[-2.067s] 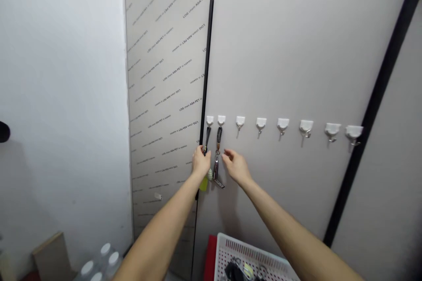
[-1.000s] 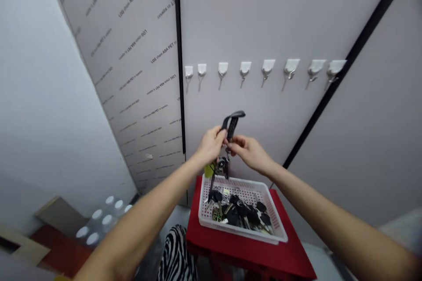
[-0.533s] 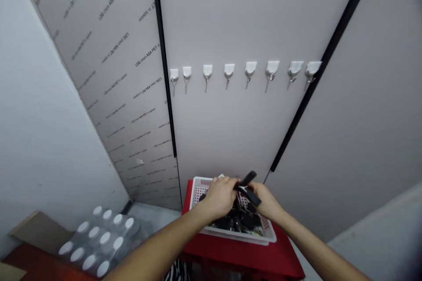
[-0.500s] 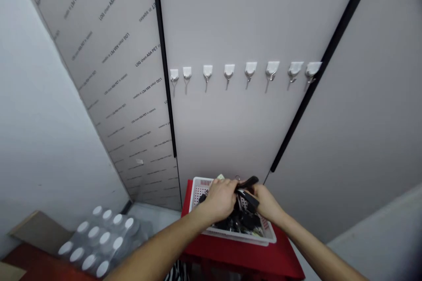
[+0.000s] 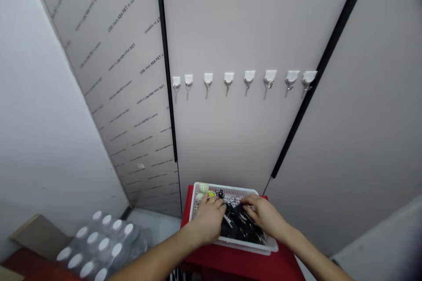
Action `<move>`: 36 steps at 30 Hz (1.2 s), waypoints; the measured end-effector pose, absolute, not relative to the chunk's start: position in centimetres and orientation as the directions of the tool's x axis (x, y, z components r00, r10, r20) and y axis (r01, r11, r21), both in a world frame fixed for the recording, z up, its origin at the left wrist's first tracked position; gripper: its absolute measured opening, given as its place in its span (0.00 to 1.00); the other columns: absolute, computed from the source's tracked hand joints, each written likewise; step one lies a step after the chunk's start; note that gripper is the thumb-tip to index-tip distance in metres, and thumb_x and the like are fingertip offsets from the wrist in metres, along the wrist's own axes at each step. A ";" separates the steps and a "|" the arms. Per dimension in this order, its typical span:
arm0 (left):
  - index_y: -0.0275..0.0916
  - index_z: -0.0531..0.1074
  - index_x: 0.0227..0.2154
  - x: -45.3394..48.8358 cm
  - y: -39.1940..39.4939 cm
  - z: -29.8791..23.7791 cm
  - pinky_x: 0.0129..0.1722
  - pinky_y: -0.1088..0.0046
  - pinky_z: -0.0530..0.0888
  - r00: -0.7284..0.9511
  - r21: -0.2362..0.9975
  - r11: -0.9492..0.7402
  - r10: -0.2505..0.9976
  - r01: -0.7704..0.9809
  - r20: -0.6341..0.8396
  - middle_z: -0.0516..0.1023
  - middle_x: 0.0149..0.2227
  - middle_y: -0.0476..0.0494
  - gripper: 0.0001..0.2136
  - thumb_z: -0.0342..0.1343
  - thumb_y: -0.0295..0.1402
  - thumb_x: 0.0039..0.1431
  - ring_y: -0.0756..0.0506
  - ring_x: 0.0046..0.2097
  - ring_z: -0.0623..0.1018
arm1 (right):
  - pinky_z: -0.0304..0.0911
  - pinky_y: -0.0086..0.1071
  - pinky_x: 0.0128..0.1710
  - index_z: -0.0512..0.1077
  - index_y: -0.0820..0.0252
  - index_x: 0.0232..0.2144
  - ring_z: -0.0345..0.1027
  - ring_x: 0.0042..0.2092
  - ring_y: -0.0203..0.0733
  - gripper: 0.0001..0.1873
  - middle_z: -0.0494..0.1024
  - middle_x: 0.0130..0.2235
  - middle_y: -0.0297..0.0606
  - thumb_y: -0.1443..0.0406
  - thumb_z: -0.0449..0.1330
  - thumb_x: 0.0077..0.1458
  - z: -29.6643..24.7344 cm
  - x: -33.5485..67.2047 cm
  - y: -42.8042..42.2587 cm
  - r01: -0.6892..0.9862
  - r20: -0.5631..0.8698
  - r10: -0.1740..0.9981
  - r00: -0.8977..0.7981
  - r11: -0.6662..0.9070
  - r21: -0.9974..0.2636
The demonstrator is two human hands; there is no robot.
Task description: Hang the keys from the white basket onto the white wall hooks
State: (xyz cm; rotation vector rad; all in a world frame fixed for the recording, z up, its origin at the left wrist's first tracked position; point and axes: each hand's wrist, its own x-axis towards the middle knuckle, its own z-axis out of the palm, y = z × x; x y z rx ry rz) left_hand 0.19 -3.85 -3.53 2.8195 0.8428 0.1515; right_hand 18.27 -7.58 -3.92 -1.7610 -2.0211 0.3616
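Black straps (image 5: 231, 223) slant near-right in the basket (image 5: 244, 246) between left hand (image 5: 209, 218) and right hand (image 5: 263, 215), both close; fingers half-curled, can't tell grip.

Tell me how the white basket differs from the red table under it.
The basket is white, with slots in its far wall; the table is red. The basket is smaller, and the table shows past its edges. The basket holds a jumble of black things, the left hand and right hand over them; the table carries the basket. Both stand below the hooks.
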 end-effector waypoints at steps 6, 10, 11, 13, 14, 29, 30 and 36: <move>0.36 0.64 0.31 0.6 -1.3 0.1 0.39 0.73 0.62 0.644 0.825 -0.422 0.759 0.376 0.095 0.69 0.35 0.43 0.11 0.42 0.29 0.42 0.49 0.37 0.67 | 0.52 0.27 0.21 0.62 0.62 0.15 0.56 0.19 0.32 0.21 0.63 0.15 0.32 0.53 0.41 0.44 0.8 15.8 -5.2 0.434 0.079 0.997 0.022 0.062 -0.899; 0.35 0.57 0.13 1.9 0.5 5.8 0.19 0.79 0.61 0.636 0.999 0.051 0.770 0.002 -0.041 0.63 0.14 0.49 0.22 0.30 0.47 0.46 0.55 0.17 0.63 | 0.47 0.25 0.16 0.51 0.60 0.08 0.47 0.14 0.27 0.26 0.52 0.10 0.27 0.48 0.34 0.43 5.8 13.9 -3.5 -0.050 0.077 0.997 -0.017 0.076 -0.996; 0.35 0.55 0.11 2.1 0.8 7.1 0.16 0.80 0.58 0.681 0.992 0.109 0.732 -0.067 -0.035 0.59 0.11 0.51 0.24 0.26 0.50 0.45 0.56 0.15 0.60 | 0.46 0.25 0.15 0.48 0.60 0.08 0.44 0.13 0.27 0.27 0.50 0.10 0.26 0.47 0.32 0.42 6.9 13.6 -3.2 -0.105 0.092 0.995 -0.044 0.087 -0.991; 0.36 0.51 0.08 2.3 1.0 9.0 0.13 0.81 0.54 0.757 0.973 0.163 0.653 -0.162 0.017 0.54 0.08 0.52 0.26 0.24 0.52 0.44 0.57 0.12 0.56 | 0.44 0.24 0.14 0.45 0.60 0.07 0.40 0.12 0.26 0.28 0.46 0.09 0.25 0.46 0.29 0.41 8.7 13.2 -3.0 -0.144 0.114 0.990 -0.085 0.101 -0.984; 0.36 0.50 0.07 2.3 1.0 9.6 0.13 0.81 0.53 0.784 0.966 0.173 0.619 -0.192 0.045 0.53 0.07 0.52 0.27 0.23 0.52 0.44 0.57 0.12 0.55 | 0.44 0.24 0.13 0.45 0.60 0.07 0.39 0.11 0.26 0.28 0.46 0.09 0.25 0.45 0.29 0.41 9.3 13.2 -2.9 -0.146 0.121 0.988 -0.095 0.107 -0.984; 0.36 0.50 0.06 1.8 1.1 8.0 0.12 0.81 0.51 0.873 0.959 0.213 0.483 -0.188 0.063 0.51 0.07 0.52 0.27 0.24 0.52 0.44 0.57 0.12 0.53 | 0.39 0.23 0.12 0.46 0.61 0.06 0.37 0.10 0.25 0.28 0.46 0.07 0.25 0.46 0.32 0.41 8.5 13.1 -3.2 -0.198 0.051 0.982 -0.184 0.014 -0.980; 0.36 0.50 0.06 1.6 1.2 7.6 0.12 0.81 0.51 0.866 0.964 0.204 0.498 -0.172 0.049 0.51 0.07 0.52 0.27 0.24 0.53 0.44 0.57 0.12 0.54 | 0.39 0.23 0.12 0.46 0.60 0.06 0.37 0.10 0.25 0.28 0.46 0.08 0.25 0.46 0.32 0.41 8.1 12.9 -3.2 -0.182 0.039 0.983 -0.182 0.006 -0.983; 0.34 0.62 0.16 0.0 2.1 2.1 0.22 0.78 0.62 0.546 0.956 -0.138 0.837 0.258 -0.027 0.65 0.16 0.49 0.20 0.36 0.45 0.46 0.54 0.20 0.64 | 0.43 0.23 0.14 0.53 0.61 0.09 0.44 0.13 0.26 0.21 0.52 0.10 0.25 0.52 0.43 0.42 2.7 12.4 -3.1 0.299 0.023 0.999 -0.030 0.031 -0.954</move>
